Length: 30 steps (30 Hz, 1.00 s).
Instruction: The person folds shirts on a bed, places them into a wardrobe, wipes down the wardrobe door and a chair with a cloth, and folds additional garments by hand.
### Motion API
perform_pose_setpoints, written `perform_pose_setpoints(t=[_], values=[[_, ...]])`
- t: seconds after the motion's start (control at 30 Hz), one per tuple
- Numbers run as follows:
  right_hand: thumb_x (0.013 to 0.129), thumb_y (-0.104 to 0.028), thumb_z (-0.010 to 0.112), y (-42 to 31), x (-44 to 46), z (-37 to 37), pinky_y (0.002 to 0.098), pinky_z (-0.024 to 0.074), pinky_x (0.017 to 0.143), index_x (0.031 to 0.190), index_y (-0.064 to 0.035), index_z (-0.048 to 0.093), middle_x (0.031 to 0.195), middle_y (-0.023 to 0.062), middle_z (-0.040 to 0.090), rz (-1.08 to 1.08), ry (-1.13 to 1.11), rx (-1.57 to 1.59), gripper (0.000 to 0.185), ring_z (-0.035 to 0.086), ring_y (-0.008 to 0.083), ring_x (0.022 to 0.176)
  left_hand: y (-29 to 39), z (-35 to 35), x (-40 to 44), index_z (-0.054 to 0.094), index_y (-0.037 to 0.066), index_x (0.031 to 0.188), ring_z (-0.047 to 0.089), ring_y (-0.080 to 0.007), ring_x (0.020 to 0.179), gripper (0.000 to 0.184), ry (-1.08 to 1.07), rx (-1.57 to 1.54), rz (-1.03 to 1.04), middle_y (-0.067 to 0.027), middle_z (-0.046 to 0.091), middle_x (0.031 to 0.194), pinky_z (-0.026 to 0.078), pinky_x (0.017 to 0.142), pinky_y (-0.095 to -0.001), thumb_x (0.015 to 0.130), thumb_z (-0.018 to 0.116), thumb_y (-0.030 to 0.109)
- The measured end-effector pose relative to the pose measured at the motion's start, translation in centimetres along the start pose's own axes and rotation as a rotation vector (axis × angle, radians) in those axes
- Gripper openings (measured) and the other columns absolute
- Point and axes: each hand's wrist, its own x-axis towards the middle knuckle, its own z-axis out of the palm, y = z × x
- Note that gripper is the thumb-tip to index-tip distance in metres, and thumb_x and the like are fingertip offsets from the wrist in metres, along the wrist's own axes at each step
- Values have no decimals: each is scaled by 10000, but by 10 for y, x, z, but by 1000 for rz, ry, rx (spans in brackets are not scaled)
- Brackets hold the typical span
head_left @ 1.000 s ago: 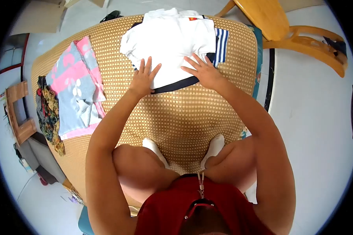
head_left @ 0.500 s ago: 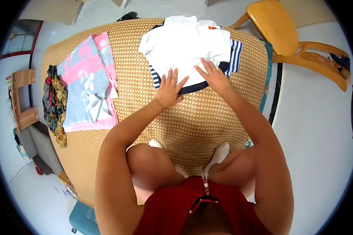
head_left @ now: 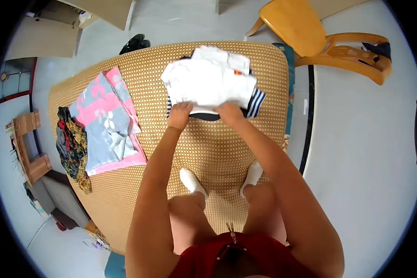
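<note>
While both palms were laid flat on the white shirt [head_left: 208, 83] with fingers spread a half-second ago, its near edge is now held by bent fingers. The left hand [head_left: 179, 116] is set at the left part of that edge, its fingers curled onto the cloth; the right hand [head_left: 230, 114] is set at the right part, its fingers closed on the cloth too, though the tips are partly hidden and the firmness of the grip cannot be told. Between them, the edge is drawn up in creases, and some of the white cloth is blurred. By this change, smoothing seems to have been given over to gathering or lifting, as far as can be judged.

The shirt is spread on the patterned mat [head_left: 208, 148], well beyond the feet, with its red patch [head_left: 237, 72] turned up near the far right. Just below its near edge a dark band [head_left: 205, 116] is exposed, and blue-and-white striped cloth [head_left: 257, 103] is left showing at both sides. The legs are also seen straighter than they were.

To the left, the pink-and-grey towel [head_left: 102, 120] is left untouched, with a dark patterned cloth [head_left: 72, 148] bunched just beside it.
</note>
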Motion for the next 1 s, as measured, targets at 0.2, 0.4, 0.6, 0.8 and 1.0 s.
perform_pose_setpoints(t=[0.2, 0.4, 0.6, 0.8, 1.0], values=[[759, -90, 610, -37, -89, -21, 441, 504, 797, 1032, -100, 691, 939, 182, 664, 107, -339, 173, 285, 637, 345, 895, 59, -67, -52, 620, 106, 944, 628, -322, 847, 265, -422, -22, -85, -116, 643, 886, 507, 740, -428, 709, 561, -1], [729, -70, 603, -75, -192, -69, 443, 496, 780, 1012, -62, 699, 959, 212, 656, 104, -456, 385, 299, 627, 362, 882, 141, -164, -108, 597, 101, 954, 642, -335, 808, 240, -487, -160, -53, -141, 653, 886, 524, 696, -437, 725, 565, 36], [731, -70, 608, -113, -288, -147, 447, 493, 719, 947, -44, 700, 869, 192, 663, -13, -502, 361, 236, 638, 325, 814, 224, -273, -140, 646, 116, 960, 651, -311, 839, 243, -561, -233, 6, -124, 673, 923, 523, 715, -427, 724, 604, 75], [723, -73, 596, -150, -382, -264, 443, 491, 740, 957, -65, 699, 876, 189, 666, 18, -510, 352, 256, 642, 338, 839, 307, -387, -148, 609, 104, 921, 636, -340, 829, 226, -568, -318, 16, -136, 648, 859, 519, 722, -439, 700, 592, 57], [724, -82, 593, -157, -456, -344, 444, 498, 754, 916, -72, 697, 872, 192, 667, -23, -313, 303, 219, 643, 357, 855, 381, -481, -130, 597, 106, 918, 627, -360, 811, 231, -484, -276, 79, -137, 644, 853, 515, 703, -443, 690, 596, 68]])
